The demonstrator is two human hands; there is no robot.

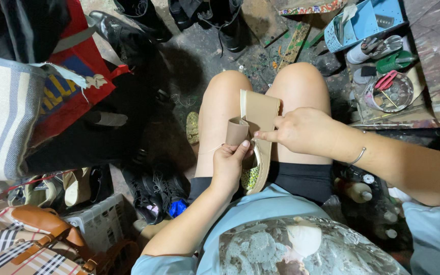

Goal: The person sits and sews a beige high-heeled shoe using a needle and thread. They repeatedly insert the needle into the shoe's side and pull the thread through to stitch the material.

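Note:
A beige shoe (258, 109) with a tan strap and a patterned insole lies on its side between my knees. My left hand (231, 162) grips the shoe's lower edge, thumb up against the curled strap (236, 131). My right hand (301, 131) pinches the shoe's upper where strap and side meet, index finger pointing left. A silver bangle (358, 156) sits on my right wrist. A thin thread trails left from the strap over my left thigh.
A round tin (389, 92) with red-handled scissors and small tools stands at the right on a paint-stained board. A blue tray (363, 21) lies behind it. Black shoes (154, 191), a striped bag (3, 117), a red bag (72, 76) and a plaid handbag (21, 244) crowd the left floor.

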